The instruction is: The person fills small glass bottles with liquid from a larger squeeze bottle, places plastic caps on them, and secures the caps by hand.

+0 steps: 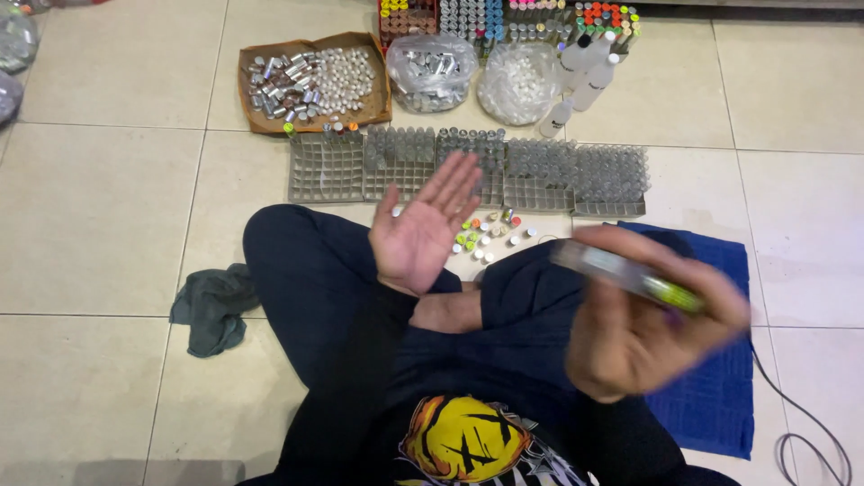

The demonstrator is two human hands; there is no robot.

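Leftmost, a dark rag (pixel 213 304) lies on the tile floor (pixel 108 207) beside the person's crossed legs. Further back sit a cardboard tray (pixel 313 83) of silver and white caps and a row of grey grid racks (pixel 468 171), partly filled with clear vials. The left hand (pixel 421 229) is held palm up above the lap, fingers spread and holding nothing. Loose caps (pixel 486 236) lie scattered on the floor just beyond it. The right hand (pixel 643 319), blurred with motion, grips a slim tube (pixel 625 274) with a yellow-green end, over a blue towel (pixel 711 378). Judging by the blur, the tube could slip from the fingers and roll into the loose caps, or knock the nearest rack.
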